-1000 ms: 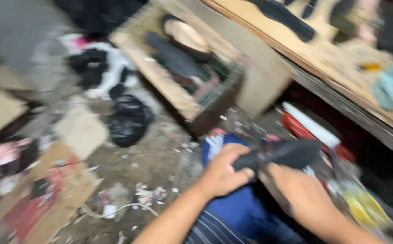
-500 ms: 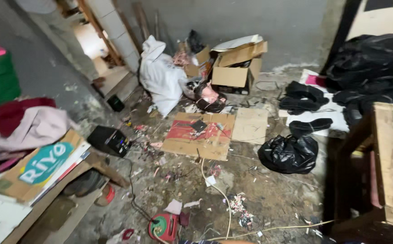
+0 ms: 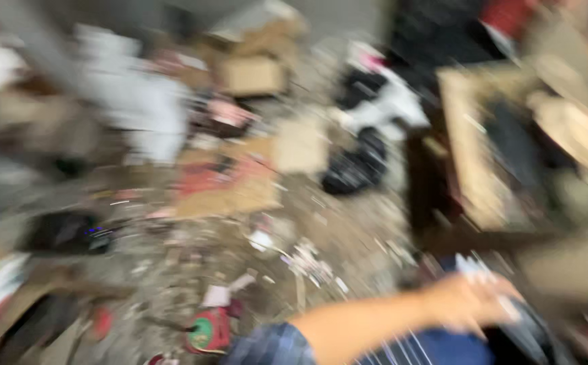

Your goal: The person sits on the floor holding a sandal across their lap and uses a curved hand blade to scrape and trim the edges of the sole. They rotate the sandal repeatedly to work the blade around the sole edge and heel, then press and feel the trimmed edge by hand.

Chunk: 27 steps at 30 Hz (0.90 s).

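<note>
The whole view is smeared by motion. My left forearm, in a blue checked sleeve, reaches from the bottom middle towards the lower right. My left hand (image 3: pixel 471 301) rests over a dark object (image 3: pixel 520 334) and blue cloth (image 3: pixel 436 346); the blur hides whether the fingers grip anything. My right hand is out of view.
A wooden crate (image 3: pixel 466 159) stands at the right with dark things inside. On the littered floor lie a black bag (image 3: pixel 355 169), flattened cardboard (image 3: pixel 230 186), a cardboard box (image 3: pixel 250 73), a white sack (image 3: pixel 138 115), a dark box (image 3: pixel 64 233) and a red and green round item (image 3: pixel 207 331).
The view has swung from the far side of the room back down and to the right. My left arm and hand have come back into view at the bottom.
</note>
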Each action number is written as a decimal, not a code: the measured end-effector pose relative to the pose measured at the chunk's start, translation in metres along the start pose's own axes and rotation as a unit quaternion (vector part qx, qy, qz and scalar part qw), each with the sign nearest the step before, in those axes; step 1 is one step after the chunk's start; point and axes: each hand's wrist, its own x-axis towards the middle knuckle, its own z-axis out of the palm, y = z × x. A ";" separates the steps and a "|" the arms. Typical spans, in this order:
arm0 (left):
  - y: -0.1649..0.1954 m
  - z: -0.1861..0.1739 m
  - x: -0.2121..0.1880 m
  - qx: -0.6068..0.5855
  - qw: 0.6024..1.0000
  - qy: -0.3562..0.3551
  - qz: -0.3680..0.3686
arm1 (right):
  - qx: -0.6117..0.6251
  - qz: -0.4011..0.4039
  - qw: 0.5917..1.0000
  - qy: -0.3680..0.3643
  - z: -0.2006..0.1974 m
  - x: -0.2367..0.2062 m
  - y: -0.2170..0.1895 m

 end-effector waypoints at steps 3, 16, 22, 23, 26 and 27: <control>-0.038 0.013 0.015 -0.010 1.000 0.003 -0.027 | 0.043 0.060 0.997 0.005 -0.021 -0.058 0.059; -0.029 0.046 0.022 0.019 0.998 0.042 -0.037 | 0.062 0.084 0.993 0.052 -0.063 -0.083 0.014; -0.030 0.047 0.023 0.025 0.999 0.020 -0.030 | 0.115 0.150 0.979 0.079 -0.058 -0.144 0.076; -0.029 0.050 0.021 0.019 0.999 0.023 -0.040 | 0.060 0.113 0.988 0.087 -0.047 -0.148 0.087; -0.022 0.057 0.022 0.015 0.999 0.018 -0.031 | -0.029 0.112 0.991 0.061 -0.028 -0.147 0.106; -0.019 0.058 0.018 0.020 0.999 0.009 -0.023 | -0.001 0.199 0.980 0.007 -0.027 -0.147 0.107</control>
